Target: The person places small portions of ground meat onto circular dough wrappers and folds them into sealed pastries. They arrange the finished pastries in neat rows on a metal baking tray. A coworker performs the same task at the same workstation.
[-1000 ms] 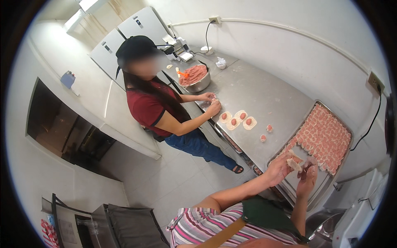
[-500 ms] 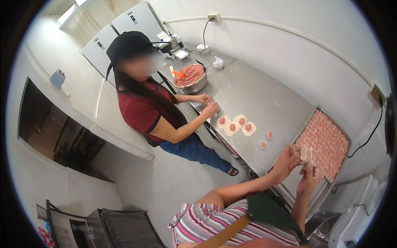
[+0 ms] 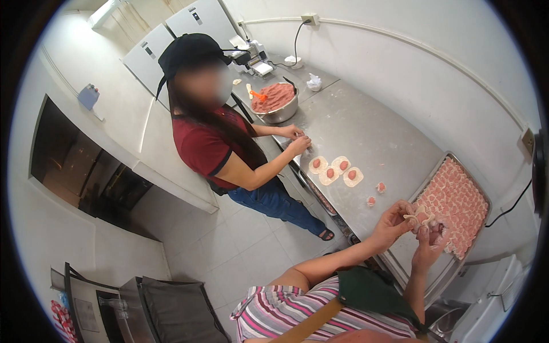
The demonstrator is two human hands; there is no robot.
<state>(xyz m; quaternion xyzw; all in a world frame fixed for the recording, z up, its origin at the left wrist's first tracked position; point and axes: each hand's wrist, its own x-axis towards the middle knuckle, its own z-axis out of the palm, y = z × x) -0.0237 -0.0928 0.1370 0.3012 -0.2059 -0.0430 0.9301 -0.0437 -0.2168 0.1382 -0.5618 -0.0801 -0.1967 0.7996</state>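
Observation:
Between my two hands is a dumpling, its pale wrapper edge ruffled round pink meat filling. My left hand pinches it from the left, and my right hand, dusted with flour, grips it from the near side. Just beyond my hands lies a metal tray packed with rows of dumplings. To the left of the tray, two small finished dumplings sit on the steel table. Farther left are several flat wrappers, each with a lump of meat on it.
A co-worker stands at the table's left side, both hands close together over its edge. Near them is a metal bowl of ground meat with an orange utensil. A small machine stands at the far end.
The dumpling wrapper in my hands has turned and now shows its filling and ruffled edge. My hands stay close together by the tray. The view has shifted slightly.

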